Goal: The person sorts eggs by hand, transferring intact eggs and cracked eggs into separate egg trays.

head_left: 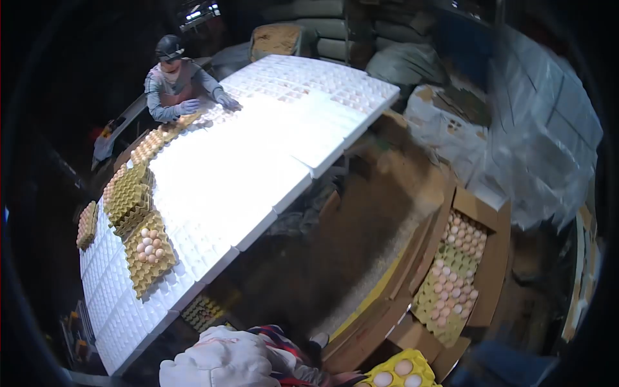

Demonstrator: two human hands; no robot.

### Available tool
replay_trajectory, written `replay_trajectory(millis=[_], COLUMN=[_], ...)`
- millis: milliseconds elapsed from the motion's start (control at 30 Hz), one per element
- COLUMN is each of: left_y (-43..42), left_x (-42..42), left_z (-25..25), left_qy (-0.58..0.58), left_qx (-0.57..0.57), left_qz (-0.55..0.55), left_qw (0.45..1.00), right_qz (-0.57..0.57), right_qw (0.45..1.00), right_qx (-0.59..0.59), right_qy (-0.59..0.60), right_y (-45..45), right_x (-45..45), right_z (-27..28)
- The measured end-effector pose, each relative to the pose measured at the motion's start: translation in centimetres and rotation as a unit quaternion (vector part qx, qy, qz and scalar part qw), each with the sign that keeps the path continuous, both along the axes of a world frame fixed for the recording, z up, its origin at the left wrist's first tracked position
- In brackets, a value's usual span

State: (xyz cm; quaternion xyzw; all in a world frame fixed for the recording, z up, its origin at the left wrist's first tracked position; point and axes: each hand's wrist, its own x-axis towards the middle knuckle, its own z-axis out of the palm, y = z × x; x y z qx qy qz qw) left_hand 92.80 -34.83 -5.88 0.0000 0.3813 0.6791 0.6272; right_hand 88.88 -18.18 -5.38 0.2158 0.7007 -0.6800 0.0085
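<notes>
At the bottom edge, a dark part of my left hand [348, 378] is at the left side of a yellow egg tray [411, 361]. Its fingers look closed on the tray's edge, though the frame cuts most of them off. Large-looking eggs [403, 367] sit in this tray, close to the camera. My right hand is out of view. Beside the tray stands an open cardboard box [491, 277] with egg trays and many eggs [454, 290] inside. A white hooded garment [219, 358] and a plaid sleeve fill the bottom middle.
A long table covered with white trays [213, 258] runs across the view, glaring in its middle. Stacked pulp trays [129, 197] and a tray with several eggs [149, 248] lie on it. Across it, a gloved co-worker [174, 87] reaches over trays. Plastic-wrapped stacks [541, 129] stand right.
</notes>
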Motion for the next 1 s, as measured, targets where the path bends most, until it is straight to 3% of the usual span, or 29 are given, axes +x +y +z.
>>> replay_trajectory(millis=[200,433,600,633,733,767,900,933,1000], left_y=[-2.5,-14.7,-22.4,-23.9,-26.1,-26.3,-26.1,-26.2,-25.3], left_x=[-16.0,-31.2,-36.8,-37.3,-39.9,-40.6,-42.7,-43.7,-45.1], left_z=[7.7,15.6,20.0,20.3,16.8,15.7,13.6,14.1,14.6], left_qy=[0.078,0.149,0.098,0.289,0.477,0.374,0.317,0.031,0.108], left_qx=[0.107,0.161,0.153,0.106,-0.028,-0.058,-0.098,0.121,0.080], left_qz=[0.087,0.230,0.431,0.438,0.473,0.523,0.597,0.671,0.674], left_qw=[0.987,0.948,0.884,0.845,0.741,0.764,0.731,0.731,0.727], right_qz=[0.168,0.283,0.336,0.348,0.404,0.425,0.514,0.533,0.551], right_qw=[0.985,0.956,0.937,0.933,0.910,0.900,0.847,0.834,0.822], right_qx=[0.033,0.079,0.084,0.081,0.068,0.061,0.000,-0.029,-0.095], right_qy=[-0.002,0.027,0.041,0.046,0.063,0.072,0.131,0.137,0.111], right_y=[-5.7,-10.1,-13.2,-13.8,-15.2,-15.2,-15.3,-15.7,-17.2], right_x=[-13.2,-33.3,-43.4,-45.1,-50.5,-52.3,-59.8,-61.6,-64.8], right_z=[4.1,10.0,12.0,12.2,12.7,12.6,12.3,12.0,11.4])
